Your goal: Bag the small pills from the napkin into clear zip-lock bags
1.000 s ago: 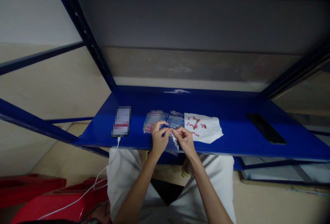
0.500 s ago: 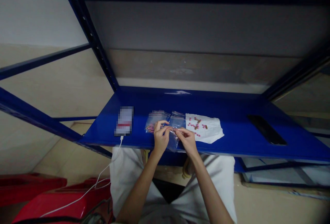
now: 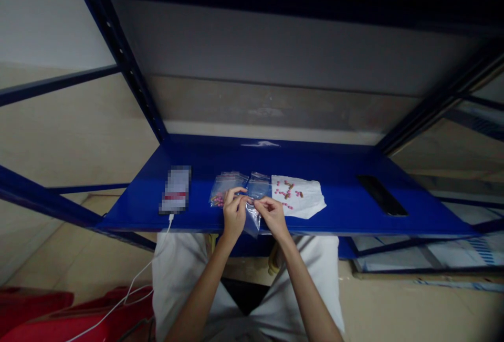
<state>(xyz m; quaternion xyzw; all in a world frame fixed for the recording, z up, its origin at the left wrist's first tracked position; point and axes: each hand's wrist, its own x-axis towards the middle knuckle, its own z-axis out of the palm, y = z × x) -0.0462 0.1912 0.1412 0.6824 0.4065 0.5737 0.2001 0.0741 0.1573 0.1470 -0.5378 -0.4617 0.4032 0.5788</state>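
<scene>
Between my two hands hangs a clear plastic bag (image 3: 252, 222) at the front edge of the blue shelf. My left hand (image 3: 235, 210) pinches one side of its top, and my right hand (image 3: 271, 213) pinches the other side. Just left of my left hand lie clear zip bags (image 3: 230, 178) with pink and brown pieces inside. Further flat clear bags (image 3: 260, 184) lie behind my fingers. To the right of my right hand, a white cloth or paper sheet (image 3: 311, 200) carries several small pink pieces (image 3: 284, 194) and a few brown ones (image 3: 289, 185).
A phone (image 3: 176, 189) with a white cable (image 3: 137, 273) lies at the left of the blue shelf (image 3: 220, 147). Another dark phone-like slab (image 3: 381, 195) lies at the right. Blue uprights (image 3: 129, 63) frame the shelf. Something red (image 3: 114, 310) stands at the lower left.
The whole view has shifted slightly, so things appear further left. My hands still pinch the bag's top, and its lower part now hangs more visibly between them.
</scene>
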